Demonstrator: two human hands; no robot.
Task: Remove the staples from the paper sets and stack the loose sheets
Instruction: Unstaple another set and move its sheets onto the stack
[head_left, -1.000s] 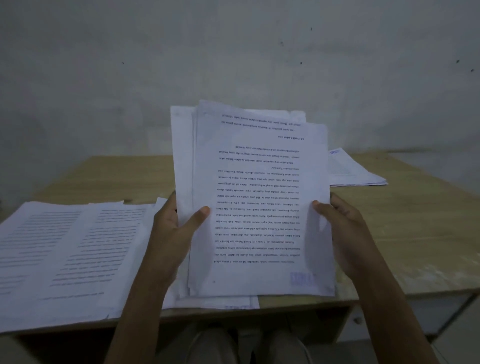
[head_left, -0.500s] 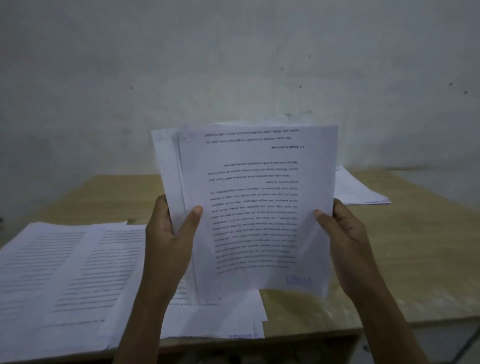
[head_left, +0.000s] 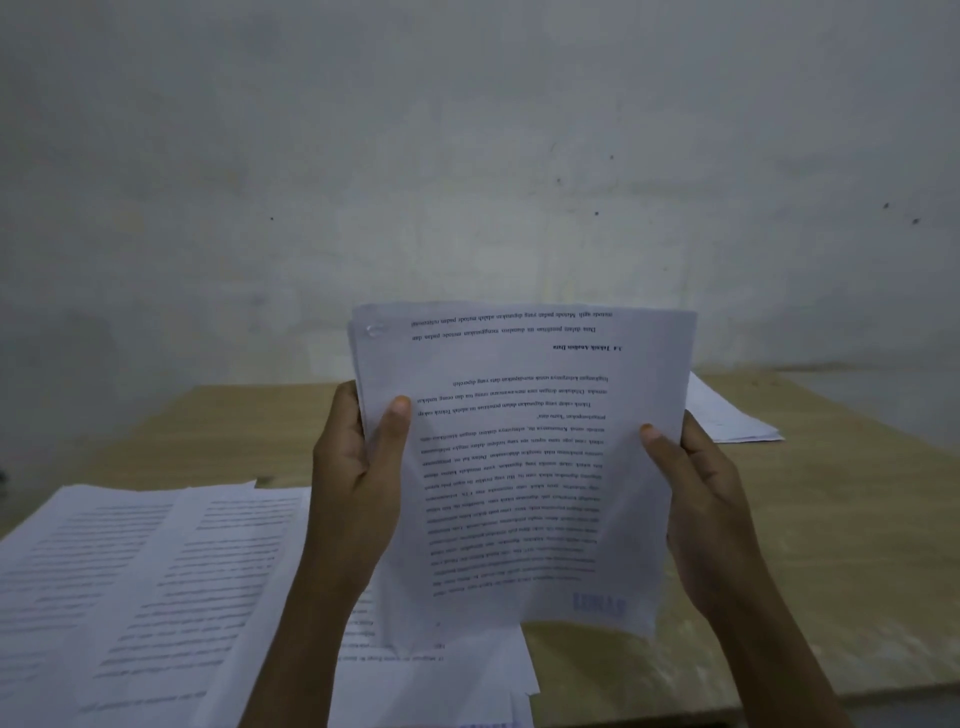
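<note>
A set of printed white sheets (head_left: 524, 457) stands nearly upright above the wooden table (head_left: 810, 561), its text upside down to me. My left hand (head_left: 358, 478) grips its left edge, thumb across the front. My right hand (head_left: 701, 509) grips its right edge the same way. A small torn or dented mark shows at the set's top left corner (head_left: 373, 329); I cannot tell if a staple sits there. Loose printed sheets (head_left: 130, 587) lie spread on the table at the left, and more sheets (head_left: 467, 670) lie flat under the held set.
Another small pile of paper (head_left: 727, 415) lies at the back right of the table. A pale wall (head_left: 467, 156) rises right behind the table. The table's front edge runs below my right forearm.
Both hands have lifted the paper set off the sheets on the table and squared its edges, so the offset back sheets now line up with the front one.
</note>
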